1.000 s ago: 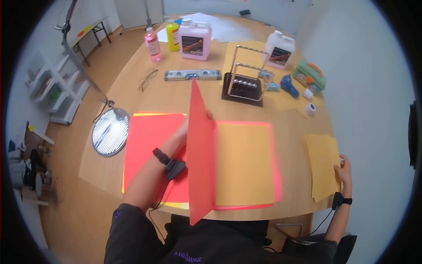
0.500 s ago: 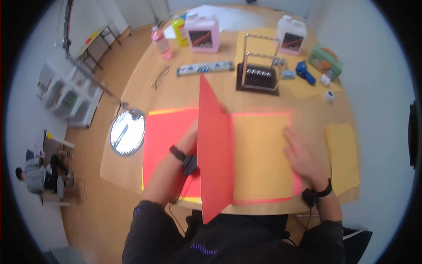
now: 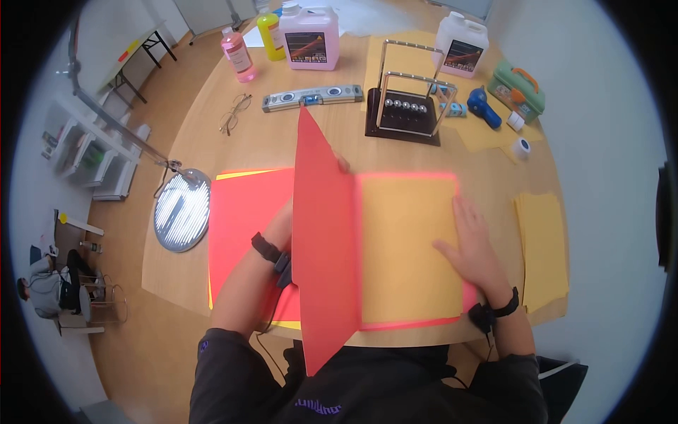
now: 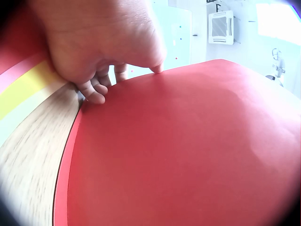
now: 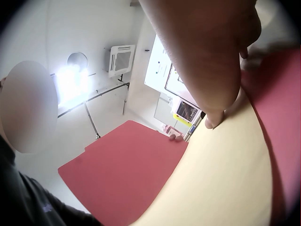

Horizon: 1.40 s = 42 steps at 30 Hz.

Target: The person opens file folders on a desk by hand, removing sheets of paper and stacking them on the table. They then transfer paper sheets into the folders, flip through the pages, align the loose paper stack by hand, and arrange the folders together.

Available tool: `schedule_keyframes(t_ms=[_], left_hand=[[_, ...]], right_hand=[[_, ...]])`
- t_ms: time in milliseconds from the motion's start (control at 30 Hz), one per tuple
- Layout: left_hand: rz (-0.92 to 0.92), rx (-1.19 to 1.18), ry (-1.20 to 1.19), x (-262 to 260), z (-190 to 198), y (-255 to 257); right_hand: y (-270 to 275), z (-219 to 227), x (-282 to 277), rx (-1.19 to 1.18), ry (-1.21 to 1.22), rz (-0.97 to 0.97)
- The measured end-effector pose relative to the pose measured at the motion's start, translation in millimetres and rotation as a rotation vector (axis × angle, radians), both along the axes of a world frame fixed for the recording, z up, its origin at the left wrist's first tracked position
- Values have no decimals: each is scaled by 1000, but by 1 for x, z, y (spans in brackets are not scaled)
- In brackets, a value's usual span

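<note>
In the head view, a red folder (image 3: 406, 328) lies spread on the table before me, its cover (image 3: 321, 240) standing upright. My left hand (image 4: 103, 37) grips that cover at its far edge, thumb and fingers on the card; in the head view the cover hides most of this hand. Tan paper (image 3: 402, 247) lies inside the folder on the right half. My right hand (image 3: 474, 244) rests with extended fingers on the paper's right edge, thumb spread inward over it. In the right wrist view, the thumb tip touches the tan paper (image 5: 221, 169).
Left of the cover lies a stack of red folders (image 3: 244, 219), beside a round lamp base (image 3: 182, 212). More tan paper (image 3: 544, 247) is at the right edge. Behind stand a spirit level (image 3: 312, 97), glasses (image 3: 234, 114), a Newton's cradle (image 3: 406, 116), bottles, jugs (image 3: 311, 39) and a green case (image 3: 517, 90).
My right hand has moved left from the tan stack at the table's right edge onto the paper in the folder. My left hand keeps the cover upright throughout.
</note>
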<state>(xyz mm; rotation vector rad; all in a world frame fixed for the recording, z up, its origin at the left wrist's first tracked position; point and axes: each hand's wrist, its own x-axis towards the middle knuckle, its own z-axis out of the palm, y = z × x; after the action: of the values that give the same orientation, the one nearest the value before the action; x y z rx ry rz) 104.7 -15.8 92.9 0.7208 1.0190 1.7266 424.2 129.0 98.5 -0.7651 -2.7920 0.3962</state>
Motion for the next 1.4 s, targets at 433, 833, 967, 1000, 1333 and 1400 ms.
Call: schedule_keyframes(t_ms=[433, 833, 967, 1000, 1333, 1400], left_hand=[[-11, 71, -5, -8, -32, 10], [5, 83, -137, 12, 6, -2], [-72, 15, -4, -2, -3, -6], [-101, 37, -79, -2, -6, -7], [-91, 126, 41, 2, 2, -5], [-120, 114, -50, 2, 5, -4]], right_hand=[[7, -4, 2, -182, 258, 15], [12, 9, 17, -925, 635, -198], [48, 52, 77, -642, 698, -315], [59, 67, 95, -534, 708, -333], [176, 30, 266, -334, 92, -552], [168, 30, 265, -358, 87, -621]])
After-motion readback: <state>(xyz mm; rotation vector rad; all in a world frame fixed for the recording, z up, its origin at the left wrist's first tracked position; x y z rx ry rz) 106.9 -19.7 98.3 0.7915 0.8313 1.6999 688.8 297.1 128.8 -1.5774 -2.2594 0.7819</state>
